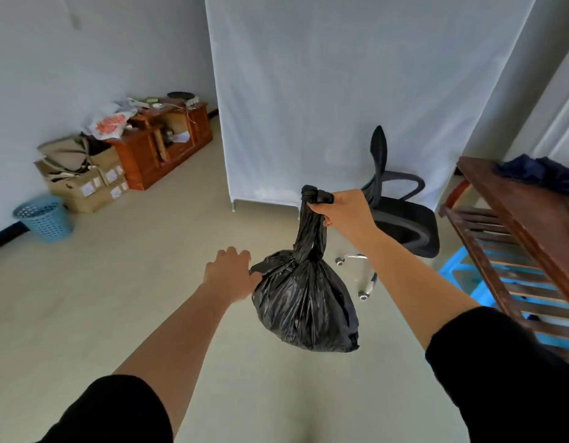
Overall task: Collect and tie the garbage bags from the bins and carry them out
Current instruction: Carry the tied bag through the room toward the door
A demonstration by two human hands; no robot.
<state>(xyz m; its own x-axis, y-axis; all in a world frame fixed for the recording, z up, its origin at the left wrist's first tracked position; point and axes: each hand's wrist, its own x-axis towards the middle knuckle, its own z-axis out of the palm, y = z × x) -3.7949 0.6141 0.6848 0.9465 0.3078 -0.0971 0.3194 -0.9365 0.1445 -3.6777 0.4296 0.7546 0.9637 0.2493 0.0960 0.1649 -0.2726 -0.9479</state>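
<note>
Head view | right hand (pixel 343 212): fist clamped on knotted neck of black garbage bag (pixel 305 302) | bag: hanging in mid-air above floor (pixel 133 282), tied shut | left hand (pixel 230 271): fingers spread, touching bag's upper left side, gripping nothing | blue bin (pixel 45 217): far left by wall, well apart from bag.

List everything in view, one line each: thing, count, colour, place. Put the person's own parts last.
garbage bag: one, black, tied, hanging mid-air at centre
bin: one, light blue, floor at far left
cardboard boxes: a stack, brown, beside the bin
cabinet: one, reddish wood, against back wall
curtain: one, white, centre back
office chair: one, black, right of centre
wooden rack: one, dark brown, far right
cloth: one, dark blue, on the rack
left hand: one, touching the bag's side
right hand: one, gripping the bag's knot
</note>
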